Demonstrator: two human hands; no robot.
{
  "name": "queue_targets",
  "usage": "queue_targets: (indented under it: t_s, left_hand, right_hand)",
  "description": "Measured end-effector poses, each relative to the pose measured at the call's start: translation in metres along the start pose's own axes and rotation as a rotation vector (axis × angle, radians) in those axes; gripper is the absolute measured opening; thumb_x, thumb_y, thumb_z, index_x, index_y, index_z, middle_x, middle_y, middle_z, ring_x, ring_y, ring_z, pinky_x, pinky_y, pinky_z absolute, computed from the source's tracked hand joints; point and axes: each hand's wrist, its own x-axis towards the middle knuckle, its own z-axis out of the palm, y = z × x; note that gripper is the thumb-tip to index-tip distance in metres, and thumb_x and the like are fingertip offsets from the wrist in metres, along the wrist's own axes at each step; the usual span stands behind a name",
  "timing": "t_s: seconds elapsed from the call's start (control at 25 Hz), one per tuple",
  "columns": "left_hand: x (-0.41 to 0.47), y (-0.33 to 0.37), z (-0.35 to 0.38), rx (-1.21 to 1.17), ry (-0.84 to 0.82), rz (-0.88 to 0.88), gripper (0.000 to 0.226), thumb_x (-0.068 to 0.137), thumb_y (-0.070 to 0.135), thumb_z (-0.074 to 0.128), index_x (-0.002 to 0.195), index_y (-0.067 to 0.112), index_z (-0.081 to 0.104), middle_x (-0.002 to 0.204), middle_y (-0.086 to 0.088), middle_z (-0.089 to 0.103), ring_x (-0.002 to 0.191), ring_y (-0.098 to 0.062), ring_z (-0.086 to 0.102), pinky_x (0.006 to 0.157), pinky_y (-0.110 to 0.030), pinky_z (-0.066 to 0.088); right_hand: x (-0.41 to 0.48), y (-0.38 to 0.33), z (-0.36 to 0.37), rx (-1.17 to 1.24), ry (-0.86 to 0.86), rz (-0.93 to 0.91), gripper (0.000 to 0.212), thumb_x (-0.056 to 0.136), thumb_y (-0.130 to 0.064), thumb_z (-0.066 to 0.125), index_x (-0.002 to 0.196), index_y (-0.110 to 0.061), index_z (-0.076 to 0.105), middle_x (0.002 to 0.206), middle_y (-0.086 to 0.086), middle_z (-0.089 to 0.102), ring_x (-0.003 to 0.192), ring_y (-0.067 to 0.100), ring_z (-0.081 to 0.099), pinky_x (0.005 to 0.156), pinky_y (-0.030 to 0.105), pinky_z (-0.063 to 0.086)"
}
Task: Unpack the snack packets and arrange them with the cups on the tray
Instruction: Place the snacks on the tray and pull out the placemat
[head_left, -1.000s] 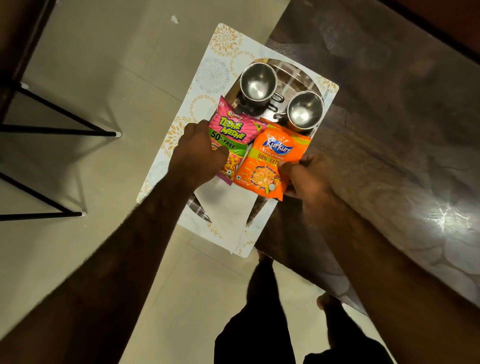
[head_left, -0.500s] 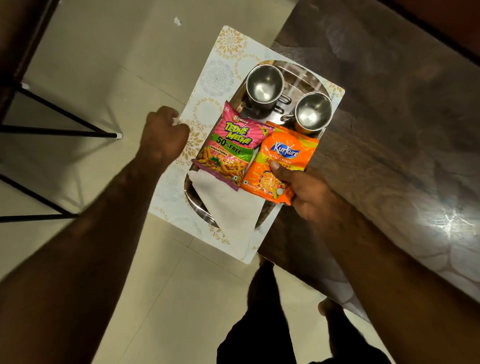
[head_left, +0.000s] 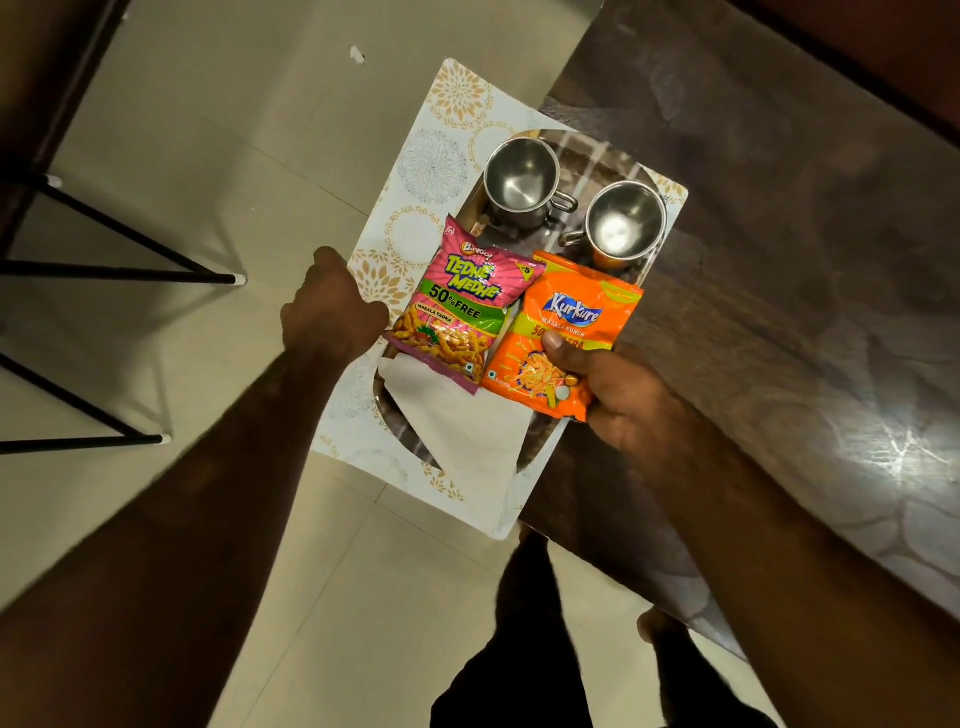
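A white tray (head_left: 439, 156) with a floral border and a shiny oval middle juts out from the table corner. Two empty steel cups stand at its far end, the left cup (head_left: 521, 183) and the right cup (head_left: 625, 224). A pink Tedhe Medhe packet (head_left: 457, 312) lies flat on the tray. Beside it is an orange Kurkure packet (head_left: 579, 306), which my right hand (head_left: 618, 400) grips at its near end with the thumb on top. My left hand (head_left: 332, 314) is closed at the tray's left rim, fingers curled at the edge.
A folded white napkin (head_left: 467, 431) lies on the tray's near half, partly under the packets. The dark glossy table (head_left: 779, 270) fills the right side. Black metal furniture legs (head_left: 130, 275) stand on the tiled floor at left. My legs (head_left: 524, 649) are below.
My left hand let go of the pink packet, swung left, then came back to the tray's left rim. My right hand shifted its hold up the orange packet, thumb now on top.
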Motion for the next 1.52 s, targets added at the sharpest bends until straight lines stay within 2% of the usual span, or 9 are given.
queue_targets:
  t_s: [0.2,0.44,0.76,0.96,1.16,1.28,1.36,1.4,1.52]
  left_hand:
    - [-0.013,0.011,-0.009,-0.003,-0.034,0.093,0.034,0.089,0.019,0.064,0.115,0.009,0.045,0.115,-0.018,0.066,0.099,-0.042,0.063,0.075,-0.042,0.052]
    - [-0.036,0.031,-0.05,0.143,0.142,0.215,0.028,0.09,0.023,0.059,0.113,0.022,0.043,0.107,-0.015,0.066,0.092,-0.043,0.06,0.07,-0.042,0.045]
    - [-0.073,0.067,-0.099,0.291,0.202,0.351,0.031,0.092,0.022,0.058,0.117,0.025,0.04,0.096,-0.015,0.066,0.079,-0.041,0.057,0.065,-0.041,0.043]
    - [-0.094,0.071,-0.128,0.363,0.277,0.428,0.037,0.09,0.017,0.063,0.114,0.028,0.037,0.078,-0.008,0.056,0.058,-0.027,0.044,0.054,-0.03,0.031]
    - [-0.12,0.078,-0.156,0.44,0.324,0.461,0.036,0.093,0.02,0.064,0.116,0.026,0.037,0.077,-0.01,0.058,0.052,-0.021,0.04,0.049,-0.024,0.027]
    - [-0.138,0.083,-0.178,0.481,0.388,0.479,0.035,0.093,0.021,0.064,0.116,0.027,0.039,0.077,-0.012,0.061,0.053,-0.026,0.043,0.051,-0.028,0.031]
    - [-0.148,0.085,-0.197,0.483,0.41,0.484,0.035,0.09,0.019,0.065,0.111,0.028,0.039,0.074,-0.015,0.058,0.054,-0.031,0.046,0.054,-0.035,0.041]
    - [-0.15,0.086,-0.207,0.47,0.401,0.486,0.036,0.088,0.017,0.065,0.108,0.029,0.038,0.074,-0.016,0.059,0.057,-0.035,0.051,0.057,-0.041,0.048]
    - [-0.16,0.093,-0.237,0.409,0.353,0.524,0.04,0.082,0.013,0.063,0.104,0.033,0.037,0.081,-0.017,0.066,0.067,-0.043,0.061,0.069,-0.056,0.055]
  right_hand:
    - [0.001,0.003,-0.006,0.037,-0.003,-0.007,0.034,0.087,-0.016,0.083,0.12,-0.018,0.075,0.12,0.012,0.081,0.093,0.029,0.083,0.079,0.049,0.067]
    - [-0.01,0.001,-0.029,0.06,0.031,-0.006,0.051,0.086,-0.01,0.079,0.135,-0.008,0.069,0.126,0.017,0.077,0.111,0.038,0.077,0.093,0.056,0.061]
    - [-0.014,-0.004,-0.05,0.002,0.09,-0.03,0.019,0.093,-0.005,0.074,0.108,-0.016,0.075,0.112,0.011,0.081,0.086,0.024,0.082,0.072,0.044,0.068]
    - [-0.019,-0.008,-0.064,-0.068,0.152,-0.044,0.03,0.095,-0.006,0.075,0.124,-0.01,0.071,0.121,0.017,0.076,0.103,0.037,0.076,0.095,0.058,0.058]
    - [-0.034,-0.014,-0.066,-0.186,0.232,-0.089,0.046,0.091,-0.012,0.082,0.134,-0.003,0.067,0.124,0.023,0.076,0.114,0.046,0.074,0.1,0.066,0.057]
    - [-0.05,-0.023,-0.074,-0.261,0.331,-0.185,0.05,0.089,0.002,0.08,0.134,0.008,0.061,0.108,0.016,0.075,0.093,0.03,0.074,0.086,0.039,0.064]
    - [-0.068,-0.035,-0.078,-0.332,0.453,-0.299,0.063,0.086,0.005,0.082,0.141,0.005,0.052,0.098,0.002,0.063,0.078,0.007,0.059,0.065,0.016,0.052]
    - [-0.077,-0.042,-0.079,-0.368,0.475,-0.345,0.068,0.085,0.003,0.083,0.144,0.001,0.05,0.104,0.0,0.059,0.08,0.004,0.056,0.066,0.014,0.048]
    - [-0.111,-0.063,-0.082,-0.504,0.48,-0.474,0.071,0.085,-0.006,0.085,0.148,-0.006,0.051,0.124,-0.004,0.055,0.112,0.011,0.057,0.098,0.026,0.048]
